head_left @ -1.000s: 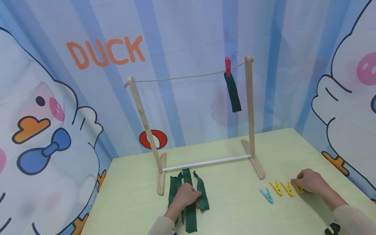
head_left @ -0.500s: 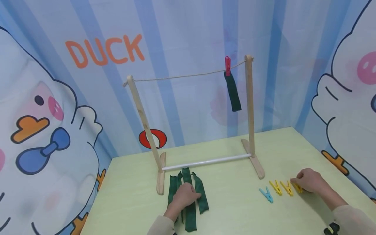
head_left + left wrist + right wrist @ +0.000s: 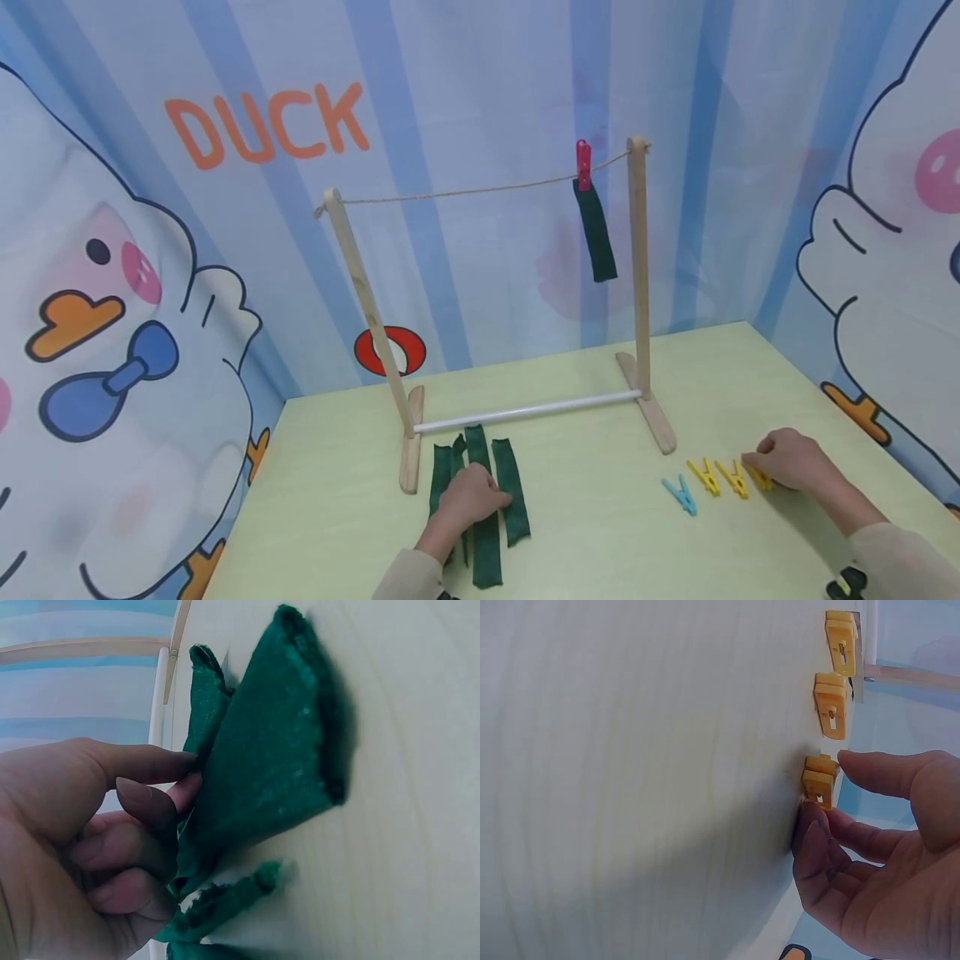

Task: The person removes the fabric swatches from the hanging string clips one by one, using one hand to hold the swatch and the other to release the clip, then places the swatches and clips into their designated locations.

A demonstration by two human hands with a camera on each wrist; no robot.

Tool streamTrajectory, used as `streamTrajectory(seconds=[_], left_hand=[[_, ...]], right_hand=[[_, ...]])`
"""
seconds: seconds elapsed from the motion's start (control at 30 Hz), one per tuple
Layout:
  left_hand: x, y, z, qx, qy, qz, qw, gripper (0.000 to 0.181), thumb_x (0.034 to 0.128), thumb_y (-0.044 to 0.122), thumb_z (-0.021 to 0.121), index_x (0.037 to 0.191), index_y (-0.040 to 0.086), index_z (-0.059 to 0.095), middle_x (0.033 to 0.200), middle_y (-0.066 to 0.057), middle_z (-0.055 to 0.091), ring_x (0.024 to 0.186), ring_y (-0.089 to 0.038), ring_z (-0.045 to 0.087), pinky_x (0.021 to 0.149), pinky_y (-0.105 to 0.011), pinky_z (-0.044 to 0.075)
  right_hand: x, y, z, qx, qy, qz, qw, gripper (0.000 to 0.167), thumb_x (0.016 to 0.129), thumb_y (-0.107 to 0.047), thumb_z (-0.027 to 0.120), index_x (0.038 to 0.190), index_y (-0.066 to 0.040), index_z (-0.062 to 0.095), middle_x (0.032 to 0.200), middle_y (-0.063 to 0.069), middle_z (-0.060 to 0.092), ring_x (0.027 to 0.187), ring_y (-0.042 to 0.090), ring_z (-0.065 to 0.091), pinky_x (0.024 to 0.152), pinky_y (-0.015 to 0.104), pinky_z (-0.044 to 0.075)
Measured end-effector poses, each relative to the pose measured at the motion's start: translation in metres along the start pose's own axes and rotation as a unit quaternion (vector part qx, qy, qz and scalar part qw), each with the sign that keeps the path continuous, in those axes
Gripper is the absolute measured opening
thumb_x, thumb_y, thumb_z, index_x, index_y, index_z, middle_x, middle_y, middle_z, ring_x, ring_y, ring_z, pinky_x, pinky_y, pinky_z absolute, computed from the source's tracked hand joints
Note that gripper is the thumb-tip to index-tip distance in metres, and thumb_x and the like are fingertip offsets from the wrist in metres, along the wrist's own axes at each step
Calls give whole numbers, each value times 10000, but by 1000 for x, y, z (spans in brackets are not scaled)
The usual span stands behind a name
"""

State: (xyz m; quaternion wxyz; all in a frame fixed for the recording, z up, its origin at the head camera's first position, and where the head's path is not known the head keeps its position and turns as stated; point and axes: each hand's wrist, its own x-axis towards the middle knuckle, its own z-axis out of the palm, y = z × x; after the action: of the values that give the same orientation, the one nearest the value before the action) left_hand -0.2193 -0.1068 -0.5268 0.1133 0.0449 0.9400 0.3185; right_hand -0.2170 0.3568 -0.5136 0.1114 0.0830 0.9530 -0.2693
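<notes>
My left hand (image 3: pixel 472 496) lies over a row of dark green cloth strips on the table. Its thumb and index finger pinch the edge of the rightmost strip (image 3: pixel 511 467); the left wrist view shows this strip (image 3: pixel 262 742) close up. Beneath the hand runs a longer strip (image 3: pixel 487 558), with narrower strips (image 3: pixel 441 471) to its left, partly covered. At the right, my right hand (image 3: pixel 793 460) holds a yellow clothespin (image 3: pixel 820 780) between thumb and index finger, low at the tabletop. Two more yellow clothespins (image 3: pixel 703 477) and a light blue one (image 3: pixel 681 495) lie to its left.
Behind the strips stands a wooden frame (image 3: pixel 639 267) with a string (image 3: pixel 465 192) across its top and a white bar (image 3: pixel 525 412) low down. A red clothespin (image 3: pixel 583 165) fixes one green strip (image 3: pixel 596 233) to the string near the right post.
The rightmost strip, bent at its upper end a second ago, now lies straight under my left hand's fingers. My right hand keeps its place at the yellow clothespin.
</notes>
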Motion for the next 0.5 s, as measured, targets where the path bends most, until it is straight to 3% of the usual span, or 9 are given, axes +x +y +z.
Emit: streamTrajectory(seconds=[0.3,0.5], left_hand=[[-2,2,-2,39,-2,50,10000,530,834,199,771,449,190,407,404,123,272,407,-71,268,408,-250,193],[-1,7,-13,5,148,380,9992,528,872,196,735,474,186,390,434,123,246,418,-74,241,411,-248,178]], right_hand=[[0,1,-3,-18,-87,-3,10000,460,943,-247,655,1038,194,569,801,128,564,713,214,542,622,339,470],[-1,-2,-15,-62,32,-209,9998,491,945,-242,651,1063,221,540,834,189,583,719,254,563,616,369,492]])
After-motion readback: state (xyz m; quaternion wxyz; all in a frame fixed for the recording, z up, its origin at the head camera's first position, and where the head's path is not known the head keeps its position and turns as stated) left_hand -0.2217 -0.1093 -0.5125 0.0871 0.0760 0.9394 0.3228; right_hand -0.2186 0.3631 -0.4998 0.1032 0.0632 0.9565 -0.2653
